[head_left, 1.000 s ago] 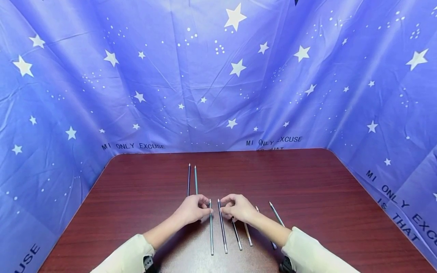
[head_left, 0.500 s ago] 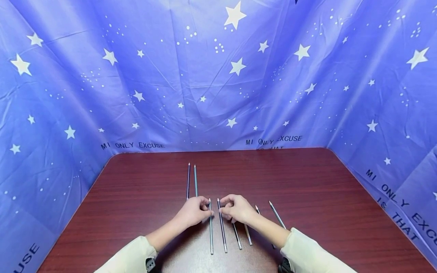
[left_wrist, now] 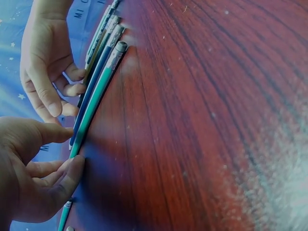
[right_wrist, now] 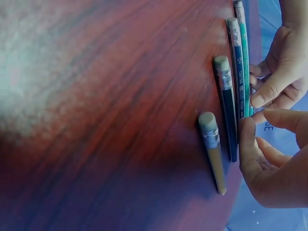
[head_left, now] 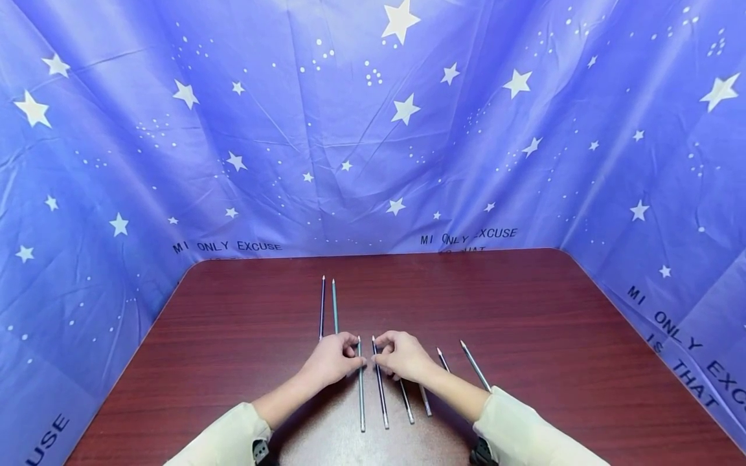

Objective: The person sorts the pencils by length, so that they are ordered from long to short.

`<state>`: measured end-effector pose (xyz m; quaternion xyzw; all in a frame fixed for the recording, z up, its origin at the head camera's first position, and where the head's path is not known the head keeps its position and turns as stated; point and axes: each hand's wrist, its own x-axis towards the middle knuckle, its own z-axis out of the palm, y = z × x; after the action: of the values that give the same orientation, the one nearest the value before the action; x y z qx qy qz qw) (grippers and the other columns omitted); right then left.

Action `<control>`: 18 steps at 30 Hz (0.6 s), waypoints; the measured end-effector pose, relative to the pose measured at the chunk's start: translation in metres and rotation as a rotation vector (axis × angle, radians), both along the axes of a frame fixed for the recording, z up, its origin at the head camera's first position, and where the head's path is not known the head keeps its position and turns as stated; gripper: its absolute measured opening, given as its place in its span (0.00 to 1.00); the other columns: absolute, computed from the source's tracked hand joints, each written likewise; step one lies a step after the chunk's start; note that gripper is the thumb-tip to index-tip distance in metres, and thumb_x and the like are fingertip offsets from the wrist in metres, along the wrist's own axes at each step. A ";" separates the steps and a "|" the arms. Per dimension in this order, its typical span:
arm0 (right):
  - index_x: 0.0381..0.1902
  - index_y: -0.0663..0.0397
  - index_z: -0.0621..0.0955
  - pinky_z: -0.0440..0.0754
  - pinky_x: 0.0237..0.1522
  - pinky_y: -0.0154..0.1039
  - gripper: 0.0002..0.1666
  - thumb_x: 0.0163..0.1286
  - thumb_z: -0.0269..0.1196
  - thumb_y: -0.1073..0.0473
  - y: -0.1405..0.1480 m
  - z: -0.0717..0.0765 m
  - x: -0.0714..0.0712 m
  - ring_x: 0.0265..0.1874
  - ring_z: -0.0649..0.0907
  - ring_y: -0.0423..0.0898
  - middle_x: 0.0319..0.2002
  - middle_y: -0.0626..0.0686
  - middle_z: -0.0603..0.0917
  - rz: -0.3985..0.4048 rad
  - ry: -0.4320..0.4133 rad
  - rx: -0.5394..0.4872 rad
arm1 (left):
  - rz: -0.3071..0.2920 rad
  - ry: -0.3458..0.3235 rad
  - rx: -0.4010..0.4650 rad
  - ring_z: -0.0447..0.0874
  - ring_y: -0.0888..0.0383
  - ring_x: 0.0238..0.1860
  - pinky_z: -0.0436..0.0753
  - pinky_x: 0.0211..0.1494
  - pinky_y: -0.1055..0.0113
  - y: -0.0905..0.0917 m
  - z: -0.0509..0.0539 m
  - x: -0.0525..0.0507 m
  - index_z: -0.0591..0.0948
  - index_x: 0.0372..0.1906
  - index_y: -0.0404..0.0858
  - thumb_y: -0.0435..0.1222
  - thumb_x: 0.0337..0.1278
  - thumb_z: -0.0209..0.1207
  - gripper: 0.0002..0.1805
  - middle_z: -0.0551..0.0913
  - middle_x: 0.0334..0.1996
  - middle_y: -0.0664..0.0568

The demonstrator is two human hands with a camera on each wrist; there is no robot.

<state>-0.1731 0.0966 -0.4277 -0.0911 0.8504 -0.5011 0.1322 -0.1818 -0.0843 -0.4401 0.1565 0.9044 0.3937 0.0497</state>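
Green pencil lying at three o'clock from left hand, pointing twelve; blue pencil lying at nine from right hand, pointing just before twelve. Each hand curving thumb and forefinger at its nearer pencil; whether pinching, cannot tell.

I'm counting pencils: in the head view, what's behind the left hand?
A dark pencil and a teal pencil extend beyond the left hand, which covers their near ends.

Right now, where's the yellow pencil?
In the right wrist view, the yellow pencil lies on the table, on the picture's left side of the right hand; its nearest neighbour is the black pencil.
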 end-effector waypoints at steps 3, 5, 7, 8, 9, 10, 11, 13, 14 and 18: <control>0.48 0.70 0.76 0.81 0.15 0.36 0.20 0.58 0.63 0.65 -0.002 0.000 0.000 0.14 0.76 0.41 0.18 0.53 0.78 0.012 0.024 0.019 | 0.000 -0.002 0.000 0.72 0.65 0.25 0.74 0.26 0.77 0.000 -0.001 0.000 0.79 0.47 0.27 0.36 0.43 0.68 0.24 0.78 0.24 0.55; 0.48 0.70 0.76 0.81 0.15 0.35 0.20 0.58 0.63 0.66 -0.003 0.001 0.000 0.14 0.76 0.40 0.17 0.51 0.77 0.017 0.036 0.039 | 0.002 -0.006 0.002 0.72 0.65 0.24 0.74 0.25 0.77 0.000 -0.001 0.000 0.78 0.47 0.27 0.36 0.43 0.68 0.24 0.78 0.24 0.55; 0.48 0.71 0.76 0.80 0.14 0.34 0.21 0.58 0.63 0.66 -0.004 0.001 0.000 0.13 0.75 0.39 0.17 0.49 0.76 0.024 0.050 0.060 | 0.006 -0.009 0.003 0.71 0.65 0.24 0.73 0.26 0.77 0.000 -0.001 0.000 0.79 0.47 0.28 0.36 0.43 0.68 0.24 0.77 0.24 0.55; 0.49 0.71 0.76 0.80 0.14 0.34 0.21 0.58 0.63 0.66 -0.004 0.001 0.000 0.12 0.74 0.39 0.16 0.47 0.75 0.023 0.053 0.069 | 0.007 -0.010 0.004 0.71 0.65 0.24 0.73 0.26 0.77 0.000 -0.001 0.000 0.79 0.47 0.28 0.36 0.42 0.69 0.24 0.77 0.24 0.55; 0.49 0.71 0.76 0.80 0.14 0.33 0.21 0.58 0.63 0.66 -0.005 0.001 0.000 0.12 0.74 0.39 0.16 0.47 0.75 0.023 0.055 0.078 | 0.006 -0.009 0.003 0.71 0.65 0.24 0.74 0.26 0.77 0.000 -0.001 -0.001 0.79 0.47 0.28 0.36 0.42 0.69 0.24 0.77 0.24 0.55; 0.49 0.71 0.76 0.79 0.14 0.33 0.21 0.58 0.63 0.65 -0.005 0.001 0.000 0.12 0.74 0.39 0.15 0.46 0.74 0.023 0.054 0.085 | 0.007 -0.013 0.004 0.71 0.65 0.24 0.74 0.26 0.77 0.000 -0.002 -0.001 0.79 0.47 0.28 0.36 0.42 0.69 0.24 0.77 0.24 0.55; 0.49 0.71 0.76 0.79 0.13 0.33 0.22 0.58 0.63 0.65 -0.005 0.001 0.000 0.11 0.74 0.39 0.15 0.46 0.74 0.023 0.057 0.090 | 0.008 -0.014 0.004 0.71 0.66 0.24 0.74 0.26 0.77 0.000 -0.002 -0.001 0.79 0.47 0.29 0.36 0.42 0.69 0.24 0.77 0.24 0.55; 0.50 0.71 0.76 0.78 0.13 0.32 0.23 0.58 0.64 0.64 -0.006 0.001 0.000 0.10 0.74 0.38 0.14 0.45 0.74 0.024 0.065 0.111 | 0.010 -0.014 0.003 0.71 0.66 0.24 0.74 0.26 0.76 0.000 -0.002 -0.001 0.79 0.47 0.29 0.37 0.42 0.69 0.25 0.77 0.24 0.56; 0.50 0.71 0.76 0.78 0.12 0.32 0.23 0.58 0.64 0.64 -0.007 0.001 0.000 0.10 0.74 0.38 0.14 0.45 0.74 0.025 0.069 0.123 | 0.011 -0.014 0.002 0.71 0.66 0.24 0.74 0.26 0.76 0.000 -0.002 -0.002 0.79 0.47 0.29 0.37 0.42 0.69 0.25 0.77 0.24 0.56; 0.51 0.72 0.75 0.74 0.10 0.29 0.26 0.57 0.65 0.62 -0.009 0.001 0.000 0.07 0.72 0.36 0.13 0.45 0.75 0.034 0.088 0.170 | 0.006 0.004 -0.014 0.70 0.66 0.24 0.73 0.26 0.77 0.000 -0.003 -0.002 0.79 0.47 0.29 0.38 0.42 0.69 0.25 0.77 0.24 0.56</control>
<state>-0.1726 0.0880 -0.4270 -0.1160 0.8932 -0.4202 0.1103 -0.1835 -0.0838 -0.4435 0.1540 0.9077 0.3874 0.0479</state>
